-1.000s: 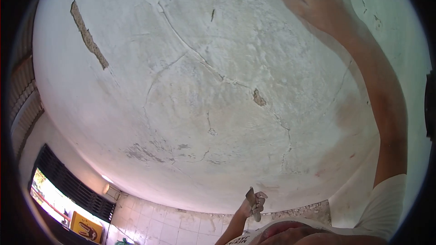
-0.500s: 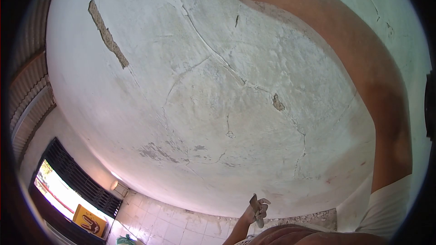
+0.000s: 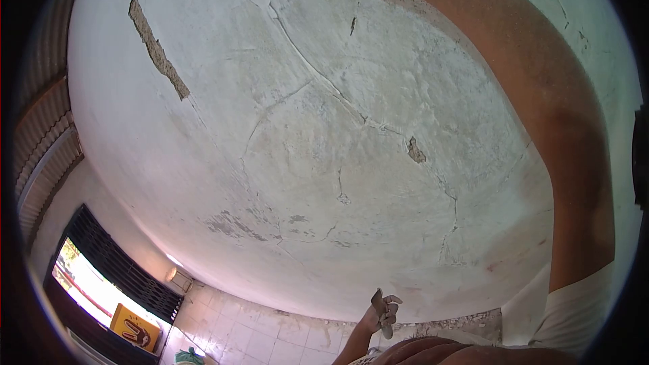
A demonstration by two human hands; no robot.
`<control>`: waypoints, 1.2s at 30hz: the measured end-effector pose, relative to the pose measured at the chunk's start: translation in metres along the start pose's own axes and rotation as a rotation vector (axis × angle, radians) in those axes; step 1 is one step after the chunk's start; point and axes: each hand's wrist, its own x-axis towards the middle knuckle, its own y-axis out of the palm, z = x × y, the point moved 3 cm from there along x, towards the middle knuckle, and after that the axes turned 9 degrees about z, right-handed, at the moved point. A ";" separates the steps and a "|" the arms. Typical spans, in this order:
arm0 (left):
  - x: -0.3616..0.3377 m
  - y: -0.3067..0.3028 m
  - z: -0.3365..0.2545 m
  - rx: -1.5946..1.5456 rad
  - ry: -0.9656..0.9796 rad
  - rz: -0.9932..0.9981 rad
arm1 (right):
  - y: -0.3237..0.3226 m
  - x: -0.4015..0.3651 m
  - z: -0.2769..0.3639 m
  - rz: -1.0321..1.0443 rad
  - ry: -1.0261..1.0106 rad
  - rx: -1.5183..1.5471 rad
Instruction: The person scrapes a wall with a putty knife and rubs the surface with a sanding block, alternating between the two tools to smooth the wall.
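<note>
At the bottom, my left hand (image 3: 385,312) is closed around a flat grey scraper (image 3: 387,330), one end sticking up past the thumb and the other pointing down. Plaster-like grey residue coats the fingers. My right arm (image 3: 534,81) reaches up along the right side and leaves the frame at the top, so its hand is out of sight. Before me stands a pale plaster wall (image 3: 297,149) with a long branching crack (image 3: 318,78). A chipped hole (image 3: 416,150) lies along that crack. To the upper left, a long strip of exposed rough wall (image 3: 159,51) shows.
At lower left is an opening with a dark folding grille (image 3: 122,263) and a yellow sign (image 3: 135,328). Pale tiles (image 3: 257,334) cover the floor, where a green bag (image 3: 188,357) lies. Corrugated sheeting (image 3: 44,122) runs along the left edge.
My right forearm has shifted slightly up, and the hand, partly visible at the top edge before, has left the frame. My left hand keeps its hold on the scraper, nearly still.
</note>
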 end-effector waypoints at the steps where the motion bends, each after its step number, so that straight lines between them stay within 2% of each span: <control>1: 0.001 -0.003 0.001 -0.012 0.010 0.034 | -0.001 -0.005 0.002 -0.014 0.009 0.030; 3: 0.003 -0.011 0.004 -0.033 0.030 0.101 | -0.002 -0.010 0.004 -0.004 0.000 0.055; 7: 0.002 -0.002 0.004 0.013 0.017 0.019 | 0.007 -0.026 0.019 0.054 -0.133 -0.002; 11: 0.000 -0.005 0.005 0.013 0.011 -0.003 | 0.022 -0.035 0.037 0.208 -0.231 0.034; 15: -0.001 -0.010 0.005 0.011 0.023 -0.006 | 0.024 -0.042 0.048 0.211 -0.310 0.085; 17: -0.002 -0.011 0.004 0.010 0.024 -0.001 | 0.024 -0.040 0.051 0.224 -0.252 0.143; 19: -0.003 -0.011 0.002 0.014 0.031 -0.008 | 0.016 -0.044 0.059 0.246 -0.100 0.244; 21: -0.004 -0.011 0.003 0.027 0.043 -0.026 | 0.010 -0.044 0.061 0.287 -0.068 0.200; 22: -0.005 -0.014 0.004 0.020 0.044 -0.021 | 0.009 -0.040 0.061 0.311 -0.136 0.096; 24: -0.006 -0.022 0.005 0.008 0.047 -0.012 | 0.019 -0.037 0.059 0.201 -0.207 -0.008; 27: -0.009 -0.024 0.005 -0.014 0.048 -0.020 | 0.042 -0.035 0.058 -0.081 -0.235 -0.116; 30: -0.012 -0.028 0.004 -0.005 0.054 -0.013 | 0.055 -0.029 0.061 -0.143 -0.265 -0.340; 36: -0.021 -0.039 -0.004 -0.032 0.032 -0.010 | 0.075 -0.020 0.065 -0.280 -0.202 -0.318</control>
